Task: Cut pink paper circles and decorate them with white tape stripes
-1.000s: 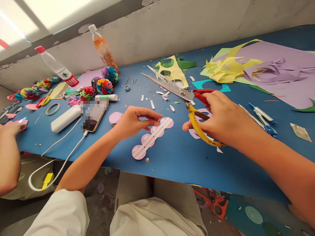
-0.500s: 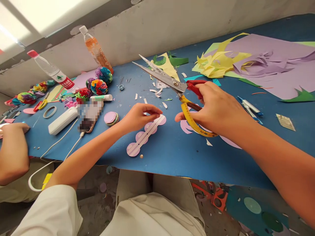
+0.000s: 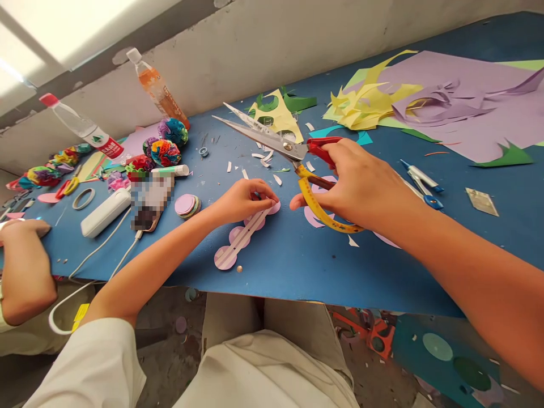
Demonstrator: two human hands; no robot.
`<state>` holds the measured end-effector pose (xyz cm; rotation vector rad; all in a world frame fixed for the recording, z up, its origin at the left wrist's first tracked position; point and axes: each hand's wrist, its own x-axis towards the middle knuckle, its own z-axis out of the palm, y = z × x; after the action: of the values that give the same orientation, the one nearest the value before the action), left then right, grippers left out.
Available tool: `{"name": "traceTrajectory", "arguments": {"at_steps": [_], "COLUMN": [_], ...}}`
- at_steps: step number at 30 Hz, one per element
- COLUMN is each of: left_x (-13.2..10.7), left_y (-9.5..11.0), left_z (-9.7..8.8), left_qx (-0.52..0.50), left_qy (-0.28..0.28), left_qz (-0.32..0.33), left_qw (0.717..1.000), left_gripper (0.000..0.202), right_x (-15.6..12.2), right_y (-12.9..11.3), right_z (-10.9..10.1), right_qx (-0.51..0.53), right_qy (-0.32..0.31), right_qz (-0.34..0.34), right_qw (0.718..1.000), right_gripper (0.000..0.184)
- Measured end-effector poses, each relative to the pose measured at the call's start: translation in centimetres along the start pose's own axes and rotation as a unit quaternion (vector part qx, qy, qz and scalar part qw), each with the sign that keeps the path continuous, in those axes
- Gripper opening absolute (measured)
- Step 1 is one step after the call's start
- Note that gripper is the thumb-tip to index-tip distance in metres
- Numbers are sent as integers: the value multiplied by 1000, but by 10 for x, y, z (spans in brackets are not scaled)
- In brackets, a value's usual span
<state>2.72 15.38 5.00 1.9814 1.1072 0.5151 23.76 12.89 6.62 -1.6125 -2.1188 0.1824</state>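
Head view: right hand [image 3: 361,180], right of centre, grasped scissors [image 3: 288,147] by red and yellow handles, blades parted, tips toward upper left. Left hand [image 3: 246,199], near centre, thumb and fingertips together at upper end of purple disc strip [image 3: 240,238]; could not tell whether pinching it. Strip slanted across blue table [image 3: 297,277], below centre. Paper disc stack [image 3: 187,205] sat left of centre.

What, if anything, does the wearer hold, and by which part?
The right hand holds scissors by the red and yellow handles; whether the left hand grips the paper strip is unclear.
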Motion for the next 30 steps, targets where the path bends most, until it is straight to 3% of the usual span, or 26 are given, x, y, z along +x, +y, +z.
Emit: {"name": "traceTrajectory", "arguments": {"at_steps": [9,16,23,26,30], "left_x": [2,4,26,32,23], "left_y": [-9,-6,7,7,1], "left_z": [3,4,-6,-12,-15], "left_qx": [-14,6,-5,-23,-82], "left_qy": [-9,1,-85,-107,-96], "left_qz": [4,-16,-114,-128,-77], "left_qw": [1000,1000,990,986,989], "left_gripper": [12,11,37,29,12], "right_x": [3,0,1,2,2], "right_y": [4,4,0,-2,-4], "right_z": [6,6,2,1,-1], "right_qx": [26,23,22,32,36], "right_qy": [-5,-1,3,15,34], "right_qz": [2,-13,-15,-5,-6], "right_qw": [1000,1000,1000,999,999], "right_gripper": [77,74,82,89,92]}}
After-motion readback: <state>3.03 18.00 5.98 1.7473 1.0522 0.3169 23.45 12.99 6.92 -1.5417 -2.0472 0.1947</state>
